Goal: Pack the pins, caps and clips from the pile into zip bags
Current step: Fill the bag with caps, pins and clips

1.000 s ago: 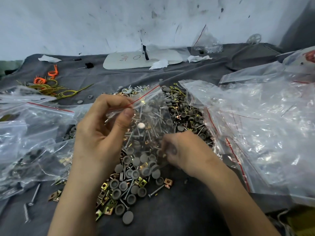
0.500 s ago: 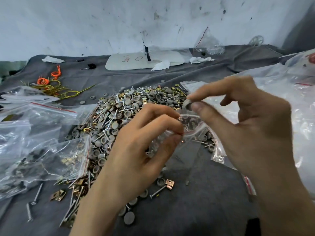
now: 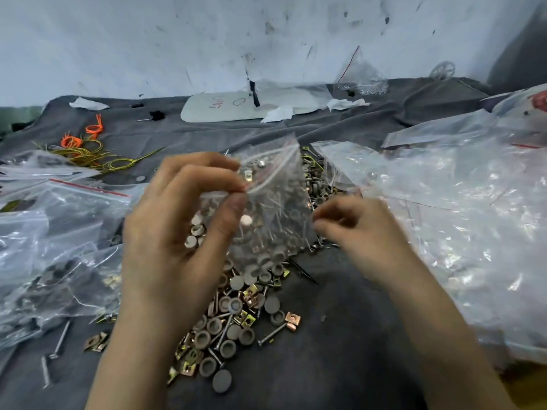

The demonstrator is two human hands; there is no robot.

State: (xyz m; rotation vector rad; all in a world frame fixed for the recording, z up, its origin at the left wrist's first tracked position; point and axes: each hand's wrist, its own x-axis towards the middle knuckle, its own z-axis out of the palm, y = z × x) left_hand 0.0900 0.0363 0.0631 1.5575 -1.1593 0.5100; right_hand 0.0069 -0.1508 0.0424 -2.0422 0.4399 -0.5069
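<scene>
My left hand (image 3: 177, 232) pinches the red-striped top edge of a small clear zip bag (image 3: 275, 202) between thumb and fingers and holds it up over the pile. The bag hangs with its mouth up, and pins, grey caps and a clip show through it. The pile (image 3: 233, 327) of grey round caps, gold clips and metal pins lies on the grey cloth under and behind the bag. My right hand (image 3: 361, 232) is low at the bag's right bottom corner, fingers curled together and blurred. I cannot tell if it holds anything.
Filled zip bags (image 3: 59, 261) lie at the left. A big heap of clear empty bags (image 3: 458, 217) covers the right side. Orange and yellow wires (image 3: 85, 146) and a white board (image 3: 236, 108) lie farther back on the grey cloth (image 3: 340, 335), below the wall.
My right hand has dropped from above the bag's mouth down to the pile at the bag's right corner. My left hand has raised the bag and turned it upright.
</scene>
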